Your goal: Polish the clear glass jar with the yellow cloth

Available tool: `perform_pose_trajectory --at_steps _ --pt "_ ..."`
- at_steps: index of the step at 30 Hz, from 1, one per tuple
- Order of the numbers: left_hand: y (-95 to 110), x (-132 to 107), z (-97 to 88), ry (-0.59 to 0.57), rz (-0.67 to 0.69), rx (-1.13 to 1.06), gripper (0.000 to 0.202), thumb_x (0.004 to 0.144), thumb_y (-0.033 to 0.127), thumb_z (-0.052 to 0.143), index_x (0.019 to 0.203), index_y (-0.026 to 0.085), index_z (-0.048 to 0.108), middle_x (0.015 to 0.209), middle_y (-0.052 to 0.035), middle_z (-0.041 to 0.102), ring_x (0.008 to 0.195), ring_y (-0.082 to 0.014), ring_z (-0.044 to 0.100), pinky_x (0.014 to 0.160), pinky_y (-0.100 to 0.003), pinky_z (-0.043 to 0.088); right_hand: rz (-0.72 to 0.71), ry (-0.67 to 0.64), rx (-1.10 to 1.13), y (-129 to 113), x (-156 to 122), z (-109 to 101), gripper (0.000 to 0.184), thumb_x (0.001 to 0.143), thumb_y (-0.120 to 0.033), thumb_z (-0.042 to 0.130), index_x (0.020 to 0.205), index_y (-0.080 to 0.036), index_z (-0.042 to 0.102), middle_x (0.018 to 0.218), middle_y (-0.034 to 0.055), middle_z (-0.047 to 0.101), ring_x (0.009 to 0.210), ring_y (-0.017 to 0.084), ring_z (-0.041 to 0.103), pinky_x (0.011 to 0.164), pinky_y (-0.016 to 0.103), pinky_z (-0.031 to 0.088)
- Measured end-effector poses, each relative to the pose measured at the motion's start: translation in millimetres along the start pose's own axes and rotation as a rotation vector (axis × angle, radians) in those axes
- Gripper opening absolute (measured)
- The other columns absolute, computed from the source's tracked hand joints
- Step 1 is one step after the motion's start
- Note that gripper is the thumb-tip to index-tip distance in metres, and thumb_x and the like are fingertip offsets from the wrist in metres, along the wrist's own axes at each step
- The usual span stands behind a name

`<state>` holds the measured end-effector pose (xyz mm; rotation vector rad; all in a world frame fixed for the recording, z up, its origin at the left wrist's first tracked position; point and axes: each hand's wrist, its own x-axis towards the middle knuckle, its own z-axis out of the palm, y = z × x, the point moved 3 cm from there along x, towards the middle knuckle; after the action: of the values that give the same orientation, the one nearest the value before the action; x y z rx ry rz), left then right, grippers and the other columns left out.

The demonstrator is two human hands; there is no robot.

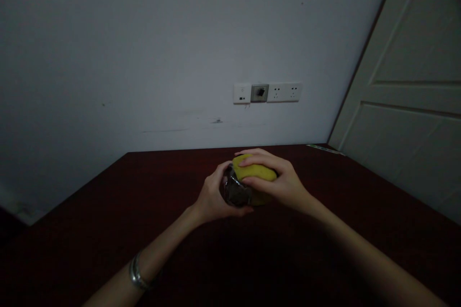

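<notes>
My left hand (212, 196) is wrapped round a small clear, shiny object (236, 191), glass-like, held just above a dark red table (144, 211). My right hand (279, 180) grips a yellow sponge (254, 171) and presses it against the top of that object. Both hands meet at the middle of the table's far part. A silver bracelet (136, 273) sits on my left wrist. The object's far side is hidden by the fingers and sponge.
A white wall rises right behind the table, with a row of sockets and a switch (267, 92). A pale panelled door (406, 120) stands at the right. The room is dim.
</notes>
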<state>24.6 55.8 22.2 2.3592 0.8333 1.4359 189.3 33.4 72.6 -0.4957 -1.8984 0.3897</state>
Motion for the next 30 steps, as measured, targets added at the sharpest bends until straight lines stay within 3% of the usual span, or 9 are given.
perform_pose_trajectory --at_steps 2,8,14,20,27,30 --pt "0.4 -0.1 -1.9 0.001 -0.003 -0.003 0.092 0.044 0.042 0.084 0.122 0.018 0.040 0.110 -0.0127 0.063 0.097 -0.0288 0.065 0.082 -0.044 0.055 0.010 -0.003 0.027 -2.7 0.7 -3.0 0.024 0.076 -0.023 0.071 0.100 -0.026 0.068 0.110 0.0049 0.066 0.107 0.020 0.061 0.092 0.042 0.049" --pt "4.9 -0.3 -2.7 0.013 -0.022 -0.085 0.089 0.046 0.041 0.083 0.121 0.018 0.041 0.106 -0.0097 0.065 0.091 -0.0259 0.066 0.078 -0.041 0.057 -0.036 -0.240 -0.015 -20.9 1.9 -12.0 0.028 0.073 -0.021 0.074 0.100 -0.027 0.069 0.124 0.0056 0.059 0.114 0.022 0.057 0.094 0.042 0.048" --pt "12.3 0.9 -2.3 -0.004 -0.044 -0.208 0.086 0.045 0.039 0.084 0.116 0.018 0.043 0.105 -0.0102 0.065 0.092 -0.0256 0.066 0.076 -0.038 0.058 -0.013 -0.127 -0.084 -19.3 5.9 -21.7 0.026 0.077 -0.021 0.072 0.102 -0.027 0.069 0.121 0.0061 0.061 0.109 0.021 0.060 0.093 0.041 0.050" --pt "5.1 -1.9 4.3 0.021 -0.135 -0.283 0.083 0.045 0.040 0.084 0.114 0.017 0.044 0.098 -0.0094 0.067 0.085 -0.0248 0.067 0.072 -0.037 0.057 -0.061 -0.324 -0.007 -26.2 5.3 -20.6 0.030 0.074 -0.019 0.074 0.104 -0.026 0.070 0.120 0.0065 0.060 0.110 0.020 0.058 0.091 0.039 0.052" --pt "6.4 -3.3 8.5 -0.006 -0.153 -0.366 0.083 0.045 0.037 0.085 0.114 0.018 0.042 0.102 -0.0104 0.066 0.088 -0.0253 0.067 0.073 -0.037 0.058 0.036 -0.198 -0.056 -16.9 9.4 -23.8 0.026 0.078 -0.020 0.070 0.103 -0.026 0.071 0.115 0.0071 0.064 0.106 0.019 0.061 0.092 0.040 0.051" --pt "8.0 -1.6 8.5 -0.012 -0.149 -0.322 0.081 0.048 0.035 0.084 0.115 0.019 0.042 0.102 -0.0095 0.066 0.087 -0.0247 0.068 0.072 -0.038 0.058 0.026 -0.241 -0.089 -16.3 8.9 -25.6 0.027 0.078 -0.020 0.070 0.104 -0.026 0.070 0.116 0.0076 0.063 0.106 0.019 0.060 0.092 0.040 0.051"
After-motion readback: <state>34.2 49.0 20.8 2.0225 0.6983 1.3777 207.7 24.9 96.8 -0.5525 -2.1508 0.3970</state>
